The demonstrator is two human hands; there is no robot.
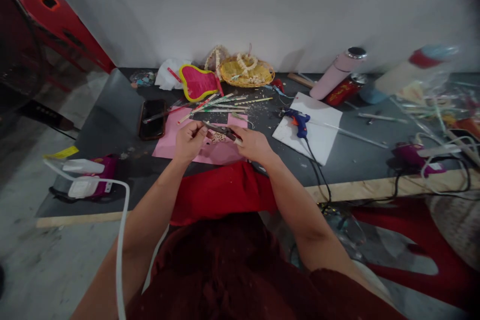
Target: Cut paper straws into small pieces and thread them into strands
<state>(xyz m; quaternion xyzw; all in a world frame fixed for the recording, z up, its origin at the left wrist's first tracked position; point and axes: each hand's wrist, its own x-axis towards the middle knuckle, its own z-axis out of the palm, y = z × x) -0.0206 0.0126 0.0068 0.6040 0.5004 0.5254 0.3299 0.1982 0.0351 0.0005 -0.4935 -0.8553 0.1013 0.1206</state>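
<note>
My right hand (249,142) is wrapped round the handles of dark pliers (224,130), whose jaws point left toward my other hand. The fingers of my left hand (189,141) are pinched together near the jaws; what they hold is too small to name. Below the pliers, a small heap of pale bits (218,138) lies on pink paper (168,142). Just behind my hands, several thin patterned sticks (225,108) are spread over the dark table, with pale crumbs around them.
A phone (152,119) lies left of the paper. Behind are a yellow-rimmed pink tray (198,83) and a yellow basket (247,72). To the right are a blue glue gun (298,121) on a white sheet (326,144), a pink flask (337,72), a red can (347,89) and power strips (416,156).
</note>
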